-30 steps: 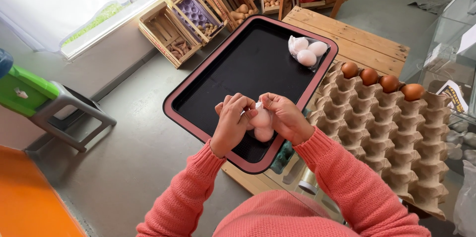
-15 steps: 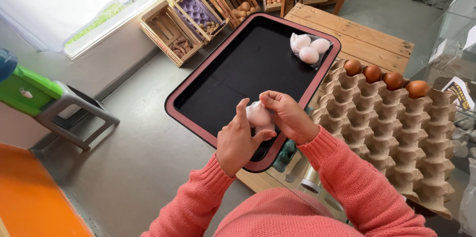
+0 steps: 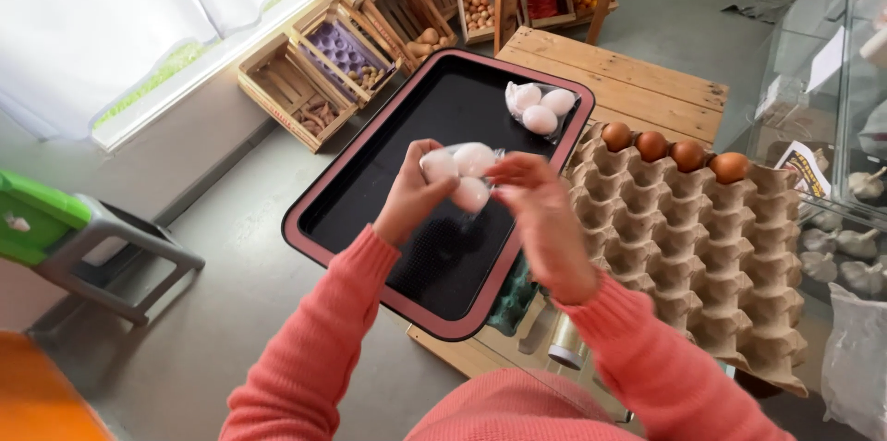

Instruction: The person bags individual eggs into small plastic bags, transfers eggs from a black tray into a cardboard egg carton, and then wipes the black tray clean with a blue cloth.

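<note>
Resting in left hand [image 3: 414,203]: bagged eggs [image 3: 459,173]

Four brown eggs [image 3: 673,151], two clear packs of three white eggs [image 3: 540,108], one black tray [image 3: 407,136], two hands [image 3: 420,190]

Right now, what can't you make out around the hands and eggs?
Head view only:
- Left hand: palm and grip hidden behind the bagged eggs.
- Right hand: motion-blurred, fingertip contact unclear.
- Bag film: nearly invisible, open or sealed unclear.
- Things under the tray edge: mostly covered by tray and sleeve.
- Egg carton: near end hidden by the sleeve.
</note>
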